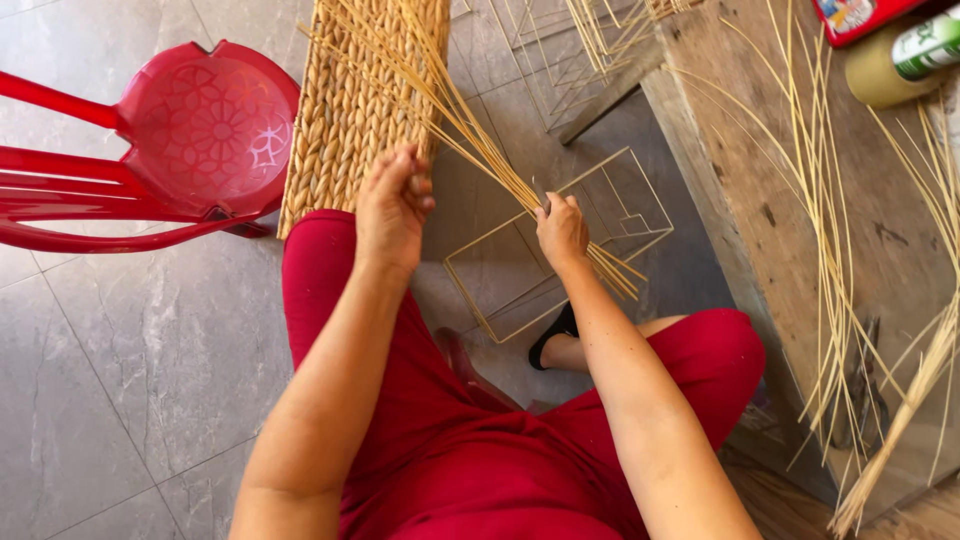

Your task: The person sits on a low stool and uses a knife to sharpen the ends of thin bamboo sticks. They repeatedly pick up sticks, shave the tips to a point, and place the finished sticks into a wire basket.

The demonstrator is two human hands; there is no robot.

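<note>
1. Here, the right hand (pixel 561 228) pinches a bundle of pale reed strands (pixel 480 150) that fans toward 11 o'clock over the woven panel (pixel 345 110); the left hand (pixel 392 205) curls shut on the panel's lower edge.
2. Judged risk: bent sharply at the pinch, the thin strands could snap or slip loose.
3. Containers: a wire frame (pixel 560 245) on the floor stands empty; at 1 o'clock, on the table (pixel 760 190), a capped bottle (pixel 925 45), contents hidden.

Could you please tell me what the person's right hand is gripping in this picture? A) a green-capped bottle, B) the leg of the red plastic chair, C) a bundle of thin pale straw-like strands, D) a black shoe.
C: the right hand is closed around the bundle of thin pale strands, which fan up over the woven panel, well clear of the red chair.
</note>
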